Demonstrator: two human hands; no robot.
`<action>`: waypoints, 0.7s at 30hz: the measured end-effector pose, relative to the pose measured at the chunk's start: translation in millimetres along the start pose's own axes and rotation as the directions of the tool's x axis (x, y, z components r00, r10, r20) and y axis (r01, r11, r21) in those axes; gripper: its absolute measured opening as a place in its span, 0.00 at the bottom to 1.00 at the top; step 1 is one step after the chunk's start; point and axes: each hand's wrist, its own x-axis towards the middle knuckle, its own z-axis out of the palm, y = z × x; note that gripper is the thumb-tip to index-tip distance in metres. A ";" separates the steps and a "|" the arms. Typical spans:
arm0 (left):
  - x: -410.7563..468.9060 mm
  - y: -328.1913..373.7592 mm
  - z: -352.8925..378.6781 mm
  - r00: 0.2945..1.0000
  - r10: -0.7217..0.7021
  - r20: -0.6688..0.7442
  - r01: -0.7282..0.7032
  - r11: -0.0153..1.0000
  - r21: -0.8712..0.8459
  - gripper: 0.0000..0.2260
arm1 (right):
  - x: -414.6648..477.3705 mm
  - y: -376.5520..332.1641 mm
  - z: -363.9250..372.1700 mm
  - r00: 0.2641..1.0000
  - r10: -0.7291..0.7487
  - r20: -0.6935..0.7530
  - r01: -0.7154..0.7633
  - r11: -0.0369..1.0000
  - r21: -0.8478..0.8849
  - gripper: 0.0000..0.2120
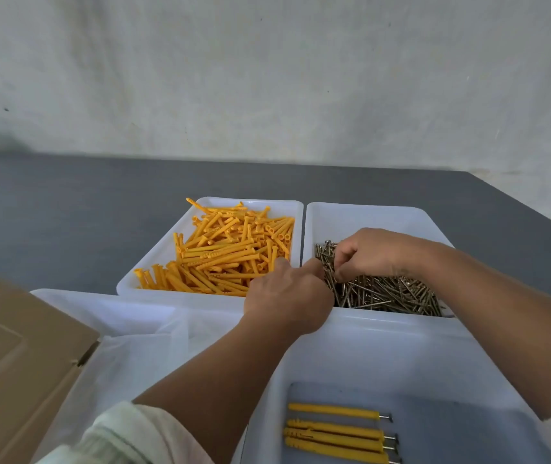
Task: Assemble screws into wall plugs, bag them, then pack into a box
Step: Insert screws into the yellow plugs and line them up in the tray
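Observation:
A white tray [153, 262] holds a heap of orange wall plugs [230, 252]. To its right a second white tray [367, 216] holds a pile of metal screws [388, 293]. My right hand [371, 252] reaches into the screws with thumb and fingers curled, pinching at them. My left hand [287, 296] lies at the seam between the two trays, fingers curled; what it holds is hidden. In the near white tray [334, 346] lie several plugs with screws in them [337, 433], side by side.
A brown cardboard box [16, 363] with an open flap stands at the near left. Clear plastic bags [153, 343] lie in a white tray beside it. The grey table [66, 209] stretches to a pale wall; its right corner is near.

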 end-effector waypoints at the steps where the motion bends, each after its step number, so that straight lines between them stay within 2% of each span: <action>1: -0.2 -0.1 -0.2 1.000 -0.001 -0.002 0.001 1.000 -0.003 0.18 | -4.1 -2.0 0.2 1.000 -0.009 -0.003 0.009 1.000 -0.015 0.03; 5: -0.6 -0.6 -0.6 1.000 -0.003 -0.001 0.003 1.000 -0.010 0.19 | -23.3 -7.1 4.5 0.999 -0.040 -0.002 0.040 0.994 -0.098 0.02; 10: 0.0 -1.1 1.6 1.000 -0.004 0.002 0.005 1.000 -0.026 0.22 | -53.8 2.0 11.8 0.988 -0.005 -0.156 -0.003 0.999 -0.050 0.16; 13: -0.4 -3.7 3.3 1.000 -0.011 -0.008 0.011 0.998 -0.057 0.26 | -71.7 13.2 20.4 0.960 0.025 -0.278 -0.022 1.000 0.012 0.17; 18: 1.4 -3.6 0.1 0.995 -0.071 -0.064 0.061 0.987 -0.151 0.25 | -95.0 33.4 34.8 0.900 0.113 -0.421 -0.055 0.988 0.147 0.15; 21: 8.5 -3.2 -10.5 0.984 -0.127 -0.129 0.084 0.952 -0.295 0.19 | -100.4 38.9 41.1 0.883 0.138 -0.449 -0.038 0.974 0.225 0.15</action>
